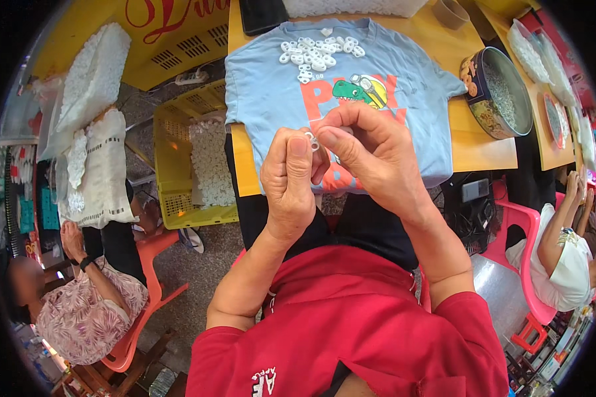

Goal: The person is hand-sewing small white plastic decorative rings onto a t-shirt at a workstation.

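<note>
My left hand (290,178) pinches a small white plastic piece with round holes (312,141) between thumb and fingers, just above the table's near edge. Close against it, my right hand (371,149) has its thumb and forefinger pressed together at the piece's right side; whatever sits between those fingertips is too small to make out. Beneath both hands a light blue T-shirt (251,86) with a cartoon print covers the tabletop. A loose pile of similar white pieces (318,53) lies on its upper part.
Right of the shirt, a round tin (530,99) holds many tiny shiny parts on the wooden table (477,153). A yellow crate (169,152) containing a bag of white pieces (212,162) stands at left. Co-workers sit on either side, on an orange chair (153,264) and a pink chair (526,245).
</note>
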Action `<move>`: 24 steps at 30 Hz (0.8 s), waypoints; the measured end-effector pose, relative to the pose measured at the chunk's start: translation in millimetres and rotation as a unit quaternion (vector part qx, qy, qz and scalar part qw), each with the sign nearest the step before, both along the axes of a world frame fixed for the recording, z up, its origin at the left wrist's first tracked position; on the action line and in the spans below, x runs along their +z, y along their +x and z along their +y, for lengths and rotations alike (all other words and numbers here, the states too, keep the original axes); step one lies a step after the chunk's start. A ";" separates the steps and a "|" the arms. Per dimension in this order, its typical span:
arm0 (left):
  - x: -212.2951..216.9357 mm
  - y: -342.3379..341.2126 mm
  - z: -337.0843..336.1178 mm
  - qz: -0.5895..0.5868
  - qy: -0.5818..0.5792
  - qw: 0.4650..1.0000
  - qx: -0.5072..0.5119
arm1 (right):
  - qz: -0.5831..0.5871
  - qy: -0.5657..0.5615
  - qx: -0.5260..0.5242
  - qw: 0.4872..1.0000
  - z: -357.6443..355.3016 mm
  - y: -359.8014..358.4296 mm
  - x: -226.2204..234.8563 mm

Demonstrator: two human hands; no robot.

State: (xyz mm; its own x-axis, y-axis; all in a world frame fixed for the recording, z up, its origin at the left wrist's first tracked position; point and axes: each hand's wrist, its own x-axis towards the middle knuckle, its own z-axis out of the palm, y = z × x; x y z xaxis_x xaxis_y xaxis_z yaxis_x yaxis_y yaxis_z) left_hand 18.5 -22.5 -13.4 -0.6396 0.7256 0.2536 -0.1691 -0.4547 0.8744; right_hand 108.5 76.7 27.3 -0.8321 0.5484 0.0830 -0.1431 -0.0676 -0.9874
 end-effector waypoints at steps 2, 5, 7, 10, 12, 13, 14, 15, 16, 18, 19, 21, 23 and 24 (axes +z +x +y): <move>-0.3 0.8 0.4 0.001 -0.010 1.000 0.006 | 0.003 0.000 -0.012 1.000 -3.3 -1.4 -3.2; -1.1 0.6 0.6 -0.001 -0.019 1.000 0.004 | 0.003 -0.018 -0.028 0.999 -7.1 -3.2 -3.7; 0.4 2.0 1.9 -0.003 -0.027 0.999 0.021 | -0.001 -0.036 -0.032 0.999 -6.8 -3.1 -3.0; -6.8 -0.4 6.2 -0.016 0.015 1.000 0.000 | 0.005 -0.051 -0.007 0.999 -0.3 -0.3 -3.3; -9.1 -4.6 6.1 -0.016 0.018 1.000 -0.001 | -0.005 -0.183 -0.032 0.983 3.7 1.4 -7.1; -9.7 -6.4 5.6 -0.016 0.020 1.000 -0.002 | -0.005 -0.182 -0.034 0.983 4.2 1.5 -6.7; -9.7 -7.6 5.0 -0.017 0.021 1.000 -0.004 | 0.004 -0.221 -0.037 0.975 4.4 1.1 -5.6; -9.2 -8.2 3.9 -0.022 0.020 1.000 -0.004 | 0.014 -0.259 -0.040 0.965 4.8 1.1 -4.7; -8.7 -7.9 3.3 -0.026 0.020 0.999 -0.004 | 0.034 -0.266 -0.008 0.963 8.7 3.8 -11.3; -7.2 -5.5 3.8 -0.006 0.012 1.000 0.004 | 0.034 -0.284 0.001 0.958 10.7 4.9 -13.5; -6.9 -4.6 3.8 0.014 0.003 1.000 0.014 | 0.034 -0.303 0.011 0.952 11.3 5.2 -14.0; -7.6 -3.4 2.2 0.024 -0.005 1.000 0.013 | 0.035 -0.328 0.019 0.944 10.7 5.5 -13.2; -7.4 -3.4 1.5 0.033 -0.013 0.999 0.013 | 0.036 -0.352 0.028 0.935 8.8 5.1 -12.9; -6.8 -3.1 1.4 0.057 -0.024 0.998 0.021 | 0.037 -0.365 0.021 0.930 7.2 4.9 -13.6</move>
